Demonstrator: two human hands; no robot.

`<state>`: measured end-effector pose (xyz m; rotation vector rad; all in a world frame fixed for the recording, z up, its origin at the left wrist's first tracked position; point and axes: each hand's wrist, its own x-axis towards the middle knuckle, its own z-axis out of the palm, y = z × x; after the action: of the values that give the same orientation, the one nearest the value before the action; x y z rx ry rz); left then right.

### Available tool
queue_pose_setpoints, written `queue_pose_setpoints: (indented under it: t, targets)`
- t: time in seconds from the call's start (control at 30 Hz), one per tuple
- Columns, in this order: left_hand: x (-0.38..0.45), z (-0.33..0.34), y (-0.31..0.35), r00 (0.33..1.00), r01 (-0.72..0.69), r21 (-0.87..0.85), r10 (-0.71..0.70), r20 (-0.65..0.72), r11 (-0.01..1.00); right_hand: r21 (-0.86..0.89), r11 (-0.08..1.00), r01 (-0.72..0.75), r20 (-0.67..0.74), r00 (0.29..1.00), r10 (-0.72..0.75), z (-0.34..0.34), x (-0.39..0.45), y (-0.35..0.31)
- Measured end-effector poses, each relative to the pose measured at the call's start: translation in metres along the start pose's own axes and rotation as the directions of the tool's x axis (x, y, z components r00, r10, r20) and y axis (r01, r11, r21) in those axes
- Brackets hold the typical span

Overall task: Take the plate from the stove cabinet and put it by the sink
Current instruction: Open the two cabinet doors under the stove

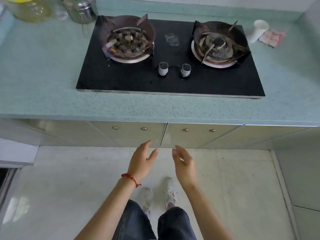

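Your left hand [142, 161] and right hand [184, 163] are both loose and bare, fingers spread, palms turned toward each other, holding nothing. They hang in front of the two cabinet doors [164, 135] under the stove [170, 73], close to the seam where the doors meet, though whether any fingertip touches a door is hard to tell. That placement makes sense: the doors look shut, each carries two small knobs [143, 128] near its top edge, and your hands sit low, near the bottom of the doors, one per door, probably so you can swing both open at once. The plate is not visible anywhere; judging by the task, it sits inside the cabinet, behind those doors, so nothing can be said of its colour, size or how it lies. The sink is out of view too. On the counter [43, 75], jars stand at the far left and a paper cup [258, 31] at the far right, all well clear of your reach.
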<state>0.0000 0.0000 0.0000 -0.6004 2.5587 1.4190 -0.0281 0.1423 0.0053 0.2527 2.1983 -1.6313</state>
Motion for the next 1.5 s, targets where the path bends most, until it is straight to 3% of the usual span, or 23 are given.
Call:
queue_pose_setpoints:
  t: [0.13, 0.33, 0.47, 0.6, 0.83, 1.17, 1.27, 1.5]
  targets:
    - [0.033, 0.021, 0.002, 0.988, 0.131, -0.324, -0.15, -0.033, 0.937, 0.233, 0.965, -0.116, 0.034, 0.993, 0.112, 0.003, 0.04, 0.01]
    - [0.078, 0.049, -0.002, 0.941, 0.256, -0.736, -0.335, 0.042, 0.627, 0.531, 0.817, -0.224, 0.066, 0.972, 0.224, 0.001, 0.096, 0.026]
    - [0.1, 0.057, -0.01, 0.914, 0.271, -0.869, -0.393, 0.098, 0.415, 0.641, 0.713, -0.285, 0.108, 0.953, 0.284, 0.008, 0.12, 0.031]
    - [0.116, 0.056, -0.016, 0.921, 0.246, -0.921, -0.369, 0.126, 0.301, 0.702, 0.651, -0.29, 0.135, 0.951, 0.278, 0.016, 0.137, 0.032]
    - [0.126, 0.056, -0.014, 0.953, 0.224, -0.942, -0.26, 0.157, 0.25, 0.737, 0.63, -0.244, 0.168, 0.969, 0.179, 0.02, 0.152, 0.029]
    - [0.12, 0.056, -0.012, 0.955, 0.231, -0.956, -0.229, 0.187, 0.182, 0.814, 0.506, -0.286, 0.175, 0.951, 0.257, 0.021, 0.148, 0.022]
    - [0.116, 0.057, -0.013, 0.952, 0.207, -0.968, -0.259, 0.166, 0.139, 0.796, 0.533, -0.289, 0.166, 0.949, 0.267, 0.02, 0.14, 0.025]
    - [0.101, 0.056, -0.018, 0.952, 0.203, -0.958, -0.27, 0.144, 0.204, 0.761, 0.578, -0.295, 0.122, 0.94, 0.319, 0.016, 0.115, 0.039]
